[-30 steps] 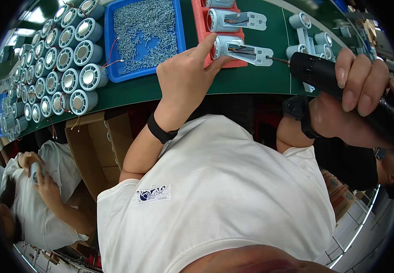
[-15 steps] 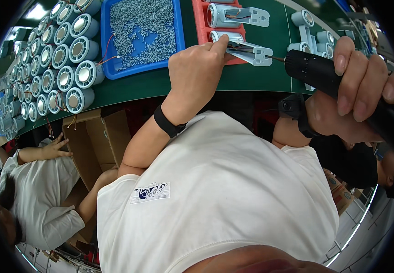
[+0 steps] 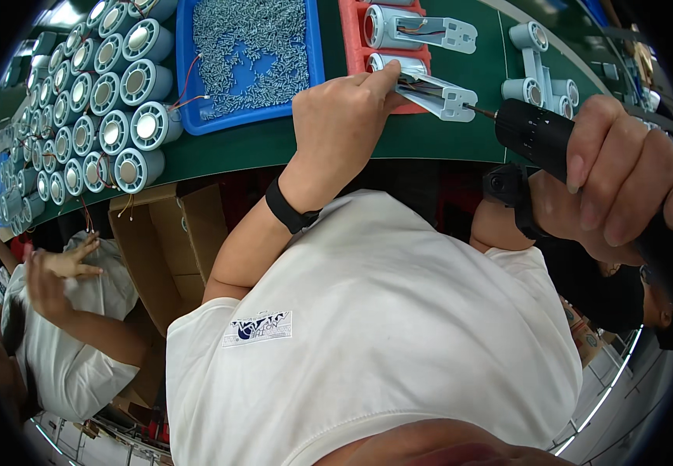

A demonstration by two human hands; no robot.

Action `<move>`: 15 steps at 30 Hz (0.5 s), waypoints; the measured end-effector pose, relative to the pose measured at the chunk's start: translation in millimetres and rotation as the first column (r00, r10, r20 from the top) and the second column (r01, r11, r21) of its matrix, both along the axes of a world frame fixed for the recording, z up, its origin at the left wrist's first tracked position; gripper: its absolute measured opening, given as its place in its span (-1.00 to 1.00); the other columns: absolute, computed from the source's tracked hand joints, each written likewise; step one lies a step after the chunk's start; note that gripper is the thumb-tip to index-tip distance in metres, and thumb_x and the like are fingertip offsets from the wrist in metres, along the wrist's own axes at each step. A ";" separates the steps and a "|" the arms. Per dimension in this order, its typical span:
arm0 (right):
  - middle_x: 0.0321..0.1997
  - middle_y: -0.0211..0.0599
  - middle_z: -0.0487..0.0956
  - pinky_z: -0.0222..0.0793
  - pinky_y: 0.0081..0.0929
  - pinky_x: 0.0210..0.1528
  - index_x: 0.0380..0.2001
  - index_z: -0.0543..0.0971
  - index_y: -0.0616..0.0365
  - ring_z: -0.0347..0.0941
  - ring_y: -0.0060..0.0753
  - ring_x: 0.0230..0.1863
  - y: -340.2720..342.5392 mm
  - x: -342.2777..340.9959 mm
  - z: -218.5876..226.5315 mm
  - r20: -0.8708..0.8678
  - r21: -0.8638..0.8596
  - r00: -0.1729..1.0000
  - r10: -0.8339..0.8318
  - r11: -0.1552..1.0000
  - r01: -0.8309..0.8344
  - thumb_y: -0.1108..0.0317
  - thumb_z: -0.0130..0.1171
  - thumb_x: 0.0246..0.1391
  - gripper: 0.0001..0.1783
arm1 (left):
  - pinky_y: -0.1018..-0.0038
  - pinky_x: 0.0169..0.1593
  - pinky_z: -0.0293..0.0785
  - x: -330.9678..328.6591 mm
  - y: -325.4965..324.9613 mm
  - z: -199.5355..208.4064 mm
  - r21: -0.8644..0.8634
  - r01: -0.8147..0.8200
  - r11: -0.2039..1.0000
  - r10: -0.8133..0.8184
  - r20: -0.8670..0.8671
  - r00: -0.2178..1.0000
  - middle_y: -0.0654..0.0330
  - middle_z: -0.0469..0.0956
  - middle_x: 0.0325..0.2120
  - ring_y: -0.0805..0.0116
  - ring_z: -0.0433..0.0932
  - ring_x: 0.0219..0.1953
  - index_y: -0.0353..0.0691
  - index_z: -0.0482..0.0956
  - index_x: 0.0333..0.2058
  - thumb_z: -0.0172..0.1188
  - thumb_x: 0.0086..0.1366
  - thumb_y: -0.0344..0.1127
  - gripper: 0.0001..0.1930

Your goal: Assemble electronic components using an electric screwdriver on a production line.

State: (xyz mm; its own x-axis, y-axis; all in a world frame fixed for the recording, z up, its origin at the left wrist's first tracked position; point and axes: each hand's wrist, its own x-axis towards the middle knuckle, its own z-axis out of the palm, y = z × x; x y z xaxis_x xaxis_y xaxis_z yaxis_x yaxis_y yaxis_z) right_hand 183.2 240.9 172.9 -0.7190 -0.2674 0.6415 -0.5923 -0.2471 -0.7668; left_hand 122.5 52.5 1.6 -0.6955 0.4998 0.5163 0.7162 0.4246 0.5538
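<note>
The right hand wraps around a black power screwdriver; the left hand, half curled, touches a pale-blue unit, its grip unclear. The unit, wires showing inside its open bracket, juts from a red holder. Shadow swallows the screwdriver's rear; the left hand masks the unit's middle.

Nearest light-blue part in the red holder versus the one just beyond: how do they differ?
The nearest part has the left hand on it; the part beyond is untouched. The screwdriver points at the nearest part's end, not at the part beyond. Both are light blue, show wires and sit in the red holder.
</note>
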 end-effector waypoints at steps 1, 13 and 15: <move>-0.48 -0.55 0.48 0.31 -0.48 -0.25 -0.05 0.40 0.02 0.44 -0.61 -0.49 1.4 1.9 -4.0 -0.001 -0.014 1.000 -0.011 1.000 0.011 -0.09 0.18 0.13 -0.50 | 0.45 -0.68 0.24 -0.1 0.1 -0.8 -0.004 0.003 1.000 -0.003 0.003 1.000 0.30 0.50 -0.73 0.35 0.49 -0.69 -0.04 0.66 -0.24 0.38 0.03 -0.23 -0.73; -0.49 -0.49 0.42 0.31 -0.43 -0.34 -0.05 0.37 0.09 0.37 -0.56 -0.54 2.7 18.1 -13.3 0.059 -0.215 0.989 -0.135 0.966 0.145 -0.11 0.06 0.19 -0.49 | 0.53 -0.63 0.32 -3.9 2.3 -2.8 -0.022 -0.025 0.999 0.024 -0.042 0.999 0.25 0.60 -0.63 0.40 0.49 -0.69 0.01 0.70 -0.19 0.45 0.01 -0.19 -0.67; -0.49 -0.48 0.41 0.31 -0.42 -0.35 -0.05 0.37 0.10 0.36 -0.55 -0.55 0.2 15.3 -6.5 0.042 -0.232 0.989 -0.144 0.961 0.150 -0.11 0.04 0.20 -0.49 | 0.53 -0.62 0.32 -2.0 1.7 0.1 -0.056 -0.034 0.998 0.033 -0.014 0.999 0.25 0.60 -0.63 0.39 0.49 -0.69 0.00 0.70 -0.19 0.45 0.01 -0.20 -0.67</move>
State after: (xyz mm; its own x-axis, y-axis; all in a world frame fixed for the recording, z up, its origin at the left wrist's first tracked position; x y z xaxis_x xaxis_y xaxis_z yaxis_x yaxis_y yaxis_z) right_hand 198.6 241.1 166.4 -0.7553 -0.0019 0.6554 -0.6175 -0.3330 -0.7126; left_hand 120.5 54.2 1.7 -0.7055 0.5051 0.4972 0.7083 0.4785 0.5190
